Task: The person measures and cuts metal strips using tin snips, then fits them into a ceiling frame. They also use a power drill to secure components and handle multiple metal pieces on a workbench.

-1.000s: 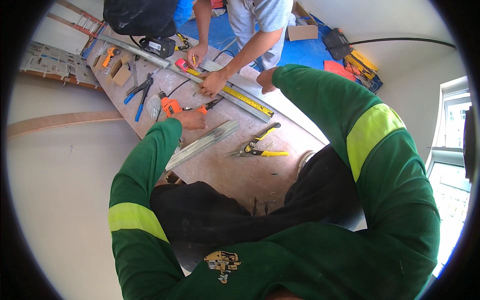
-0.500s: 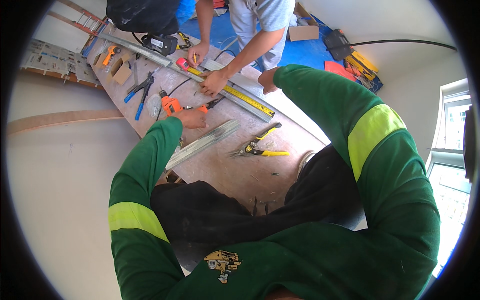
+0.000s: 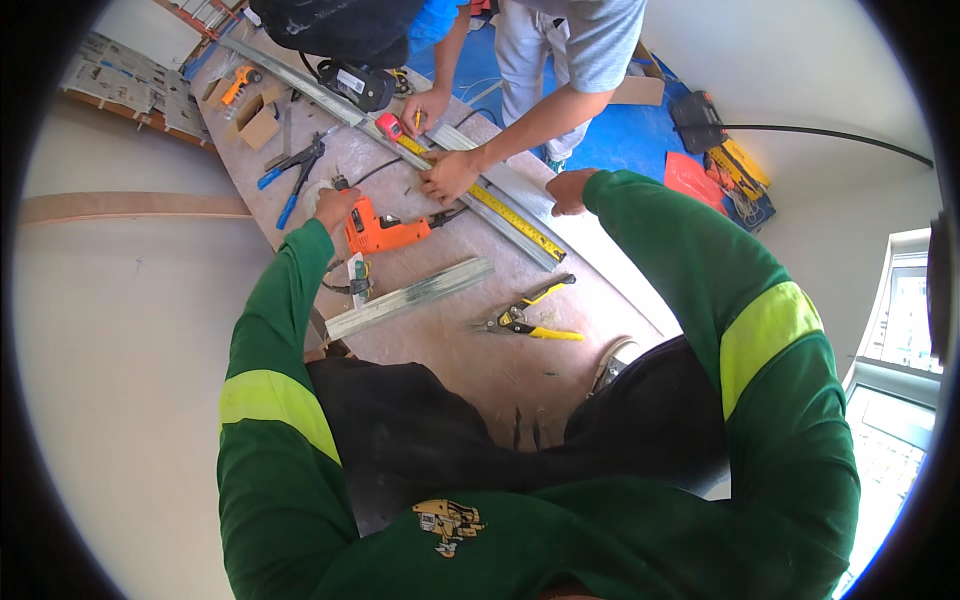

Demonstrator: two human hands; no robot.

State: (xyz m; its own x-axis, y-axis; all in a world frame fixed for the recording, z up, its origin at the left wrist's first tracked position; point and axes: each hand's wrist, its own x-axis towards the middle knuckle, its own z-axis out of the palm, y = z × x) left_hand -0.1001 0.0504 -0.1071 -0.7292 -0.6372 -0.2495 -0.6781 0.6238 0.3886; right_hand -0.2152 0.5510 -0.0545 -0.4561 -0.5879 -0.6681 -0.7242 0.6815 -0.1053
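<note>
My left hand (image 3: 336, 207) is at the front end of an orange power drill (image 3: 375, 230) lying on the board, its fingers bent; whatever is in them is hidden. Across the board, my right hand (image 3: 570, 191) is closed at the edge of a long pale strip (image 3: 528, 187), its grip partly hidden. Between my hands lies a metal channel (image 3: 480, 205) with an extended yellow tape measure (image 3: 515, 217) along it. A co-worker's hand (image 3: 449, 178) presses on the channel; their other hand (image 3: 426, 110) holds a pencil beside the red tape case (image 3: 389, 126).
Yellow-handled snips (image 3: 520, 320) and a short metal channel (image 3: 410, 297) lie nearer me. Blue-handled pliers (image 3: 296, 178), an open cardboard box (image 3: 258, 122) and a black power tool (image 3: 358, 87) are farther off. My shoe (image 3: 612, 366) rests at the board's right edge.
My left hand has moved from over the drill's handle to its front end, uncovering the orange body. My right hand stays by the pale strip. The whole view has shifted slightly.
</note>
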